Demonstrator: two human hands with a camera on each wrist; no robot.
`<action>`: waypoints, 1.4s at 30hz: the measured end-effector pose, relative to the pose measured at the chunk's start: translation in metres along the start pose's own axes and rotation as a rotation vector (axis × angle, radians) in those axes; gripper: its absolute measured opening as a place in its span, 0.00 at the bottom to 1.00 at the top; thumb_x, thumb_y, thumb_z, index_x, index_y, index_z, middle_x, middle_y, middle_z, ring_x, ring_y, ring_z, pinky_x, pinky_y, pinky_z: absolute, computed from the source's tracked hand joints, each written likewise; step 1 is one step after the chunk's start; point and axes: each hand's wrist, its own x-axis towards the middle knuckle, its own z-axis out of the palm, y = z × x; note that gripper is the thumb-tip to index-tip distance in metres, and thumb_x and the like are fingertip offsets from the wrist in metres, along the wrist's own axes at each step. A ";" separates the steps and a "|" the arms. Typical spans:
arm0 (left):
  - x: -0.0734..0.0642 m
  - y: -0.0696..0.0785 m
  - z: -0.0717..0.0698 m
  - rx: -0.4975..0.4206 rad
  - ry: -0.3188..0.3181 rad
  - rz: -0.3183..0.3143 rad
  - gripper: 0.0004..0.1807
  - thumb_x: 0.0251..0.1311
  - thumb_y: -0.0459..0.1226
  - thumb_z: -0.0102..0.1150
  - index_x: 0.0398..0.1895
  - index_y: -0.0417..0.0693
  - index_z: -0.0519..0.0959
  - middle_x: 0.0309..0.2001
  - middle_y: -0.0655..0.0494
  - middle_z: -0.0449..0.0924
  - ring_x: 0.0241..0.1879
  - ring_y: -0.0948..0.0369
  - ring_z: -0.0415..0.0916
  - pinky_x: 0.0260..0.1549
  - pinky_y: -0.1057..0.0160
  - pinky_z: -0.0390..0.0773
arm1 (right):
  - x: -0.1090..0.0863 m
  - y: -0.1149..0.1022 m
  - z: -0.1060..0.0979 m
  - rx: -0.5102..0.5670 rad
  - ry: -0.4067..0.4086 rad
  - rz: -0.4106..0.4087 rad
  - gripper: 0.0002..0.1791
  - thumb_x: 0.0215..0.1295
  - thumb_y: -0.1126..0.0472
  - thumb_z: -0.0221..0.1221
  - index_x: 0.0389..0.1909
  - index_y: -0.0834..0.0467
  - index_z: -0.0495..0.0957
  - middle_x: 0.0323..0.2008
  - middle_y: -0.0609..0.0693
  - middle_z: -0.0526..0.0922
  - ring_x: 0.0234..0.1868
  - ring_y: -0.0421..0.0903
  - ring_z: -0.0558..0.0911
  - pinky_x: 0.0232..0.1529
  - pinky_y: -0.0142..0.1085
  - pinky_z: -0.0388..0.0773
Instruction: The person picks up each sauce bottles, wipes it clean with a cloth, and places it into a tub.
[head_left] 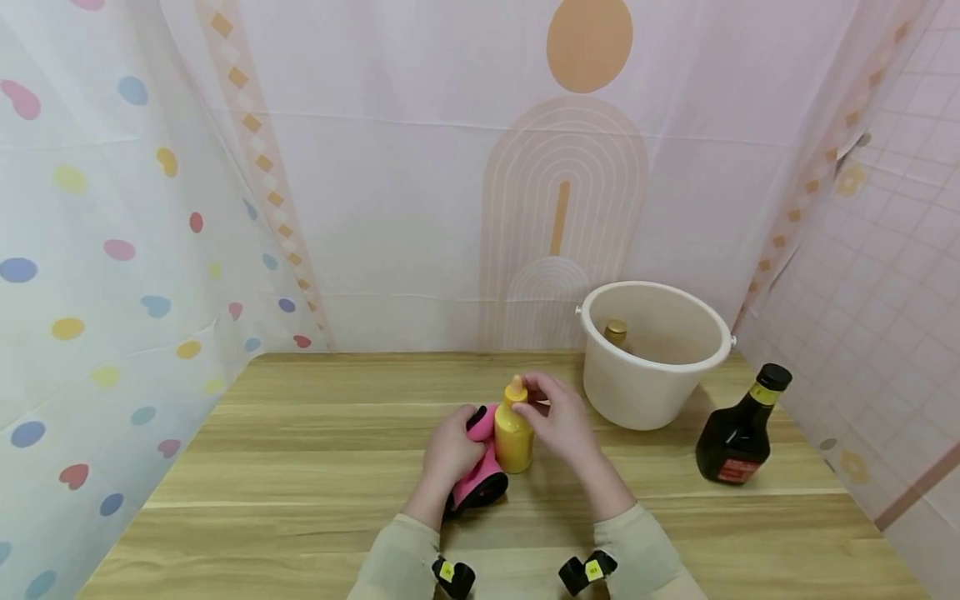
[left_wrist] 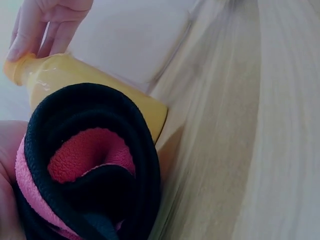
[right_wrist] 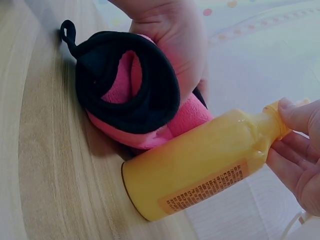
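Note:
A yellow squeeze bottle (head_left: 513, 442) with a pointed orange cap stands upright on the wooden table. My right hand (head_left: 558, 417) pinches it at the cap and neck between thumb and fingers. On its left side, my left hand (head_left: 452, 446) grips a bunched pink cloth (head_left: 480, 479) with black edging, pressed against the bottle's side. The right wrist view shows the cloth (right_wrist: 145, 115) rolled into folds, with a black hanging loop, and a printed label on the bottle (right_wrist: 200, 170). Seen from the left wrist, the folded cloth (left_wrist: 95, 150) covers much of the bottle (left_wrist: 100, 80).
A white bucket (head_left: 637, 392) stands behind and to the right, with a gold-capped bottle (head_left: 616, 332) inside. Further right is a dark sauce bottle (head_left: 738, 433) with a black cap and red label. Patterned curtains (head_left: 420, 183) hang along the table's back and sides.

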 end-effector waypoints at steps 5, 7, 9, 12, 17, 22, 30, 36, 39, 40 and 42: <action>0.000 -0.004 -0.007 -0.053 0.045 -0.028 0.20 0.41 0.26 0.66 0.43 0.45 0.80 0.36 0.49 0.82 0.34 0.52 0.75 0.37 0.51 0.77 | 0.001 0.000 0.000 -0.003 0.002 -0.002 0.17 0.56 0.73 0.69 0.47 0.64 0.80 0.41 0.56 0.83 0.42 0.52 0.83 0.42 0.37 0.82; 0.000 -0.004 -0.012 -0.083 0.069 -0.038 0.22 0.43 0.26 0.66 0.47 0.43 0.80 0.39 0.47 0.82 0.37 0.51 0.77 0.39 0.50 0.77 | 0.001 0.000 0.000 -0.004 0.002 -0.003 0.17 0.56 0.73 0.69 0.47 0.64 0.80 0.41 0.55 0.83 0.42 0.52 0.83 0.42 0.36 0.82; -0.001 -0.002 -0.018 -0.126 0.097 -0.042 0.24 0.45 0.26 0.67 0.50 0.41 0.79 0.42 0.45 0.82 0.40 0.50 0.77 0.43 0.48 0.77 | 0.000 0.000 0.000 -0.006 0.002 -0.002 0.17 0.56 0.73 0.69 0.47 0.64 0.80 0.41 0.55 0.83 0.42 0.52 0.83 0.42 0.36 0.82; -0.003 0.007 -0.028 -0.208 0.141 -0.030 0.22 0.47 0.26 0.68 0.49 0.40 0.78 0.41 0.44 0.82 0.40 0.50 0.77 0.42 0.48 0.78 | 0.000 0.001 0.000 -0.007 0.002 -0.008 0.16 0.56 0.72 0.68 0.47 0.64 0.80 0.41 0.55 0.82 0.42 0.52 0.83 0.42 0.36 0.82; -0.009 0.029 -0.041 -0.303 0.190 0.005 0.18 0.49 0.28 0.70 0.44 0.42 0.78 0.37 0.47 0.81 0.36 0.52 0.76 0.38 0.52 0.78 | 0.000 0.001 0.001 -0.016 0.002 -0.015 0.16 0.56 0.72 0.69 0.47 0.64 0.80 0.40 0.55 0.83 0.42 0.52 0.83 0.42 0.37 0.83; -0.015 0.046 -0.042 -0.364 0.201 0.013 0.19 0.50 0.30 0.70 0.46 0.44 0.79 0.39 0.48 0.81 0.37 0.53 0.76 0.38 0.53 0.79 | 0.000 0.002 0.001 -0.022 0.004 -0.021 0.16 0.56 0.71 0.69 0.46 0.63 0.80 0.40 0.55 0.83 0.41 0.52 0.84 0.41 0.38 0.83; -0.019 0.054 -0.027 -0.423 0.229 0.068 0.17 0.49 0.28 0.70 0.44 0.42 0.79 0.39 0.47 0.81 0.36 0.53 0.76 0.35 0.55 0.79 | -0.001 0.003 0.001 -0.019 0.012 -0.041 0.16 0.56 0.72 0.69 0.45 0.63 0.80 0.39 0.55 0.83 0.41 0.51 0.84 0.41 0.36 0.83; -0.020 0.054 -0.016 -0.422 0.264 0.081 0.17 0.49 0.26 0.69 0.43 0.42 0.79 0.38 0.47 0.81 0.36 0.53 0.76 0.36 0.54 0.79 | -0.002 0.003 0.002 -0.022 0.012 -0.044 0.15 0.57 0.72 0.68 0.45 0.63 0.80 0.40 0.55 0.82 0.41 0.51 0.84 0.41 0.36 0.83; -0.020 0.053 -0.013 -0.412 0.268 0.087 0.16 0.49 0.26 0.69 0.42 0.42 0.78 0.37 0.47 0.80 0.36 0.53 0.75 0.36 0.54 0.79 | -0.001 0.003 0.002 -0.025 0.016 -0.039 0.15 0.57 0.71 0.68 0.46 0.63 0.80 0.40 0.55 0.82 0.42 0.52 0.84 0.41 0.36 0.83; -0.020 0.053 -0.013 -0.403 0.268 0.090 0.16 0.49 0.26 0.69 0.42 0.42 0.78 0.37 0.48 0.80 0.35 0.53 0.75 0.35 0.54 0.79 | -0.001 0.003 0.002 -0.026 0.016 -0.038 0.15 0.57 0.71 0.69 0.46 0.63 0.80 0.40 0.55 0.82 0.42 0.51 0.84 0.41 0.36 0.83; -0.020 0.052 -0.013 -0.390 0.261 0.095 0.16 0.49 0.26 0.69 0.41 0.42 0.78 0.36 0.48 0.80 0.35 0.53 0.75 0.35 0.54 0.79 | -0.001 0.004 0.002 -0.028 0.017 -0.038 0.15 0.57 0.71 0.69 0.45 0.63 0.80 0.40 0.55 0.82 0.42 0.51 0.84 0.41 0.36 0.83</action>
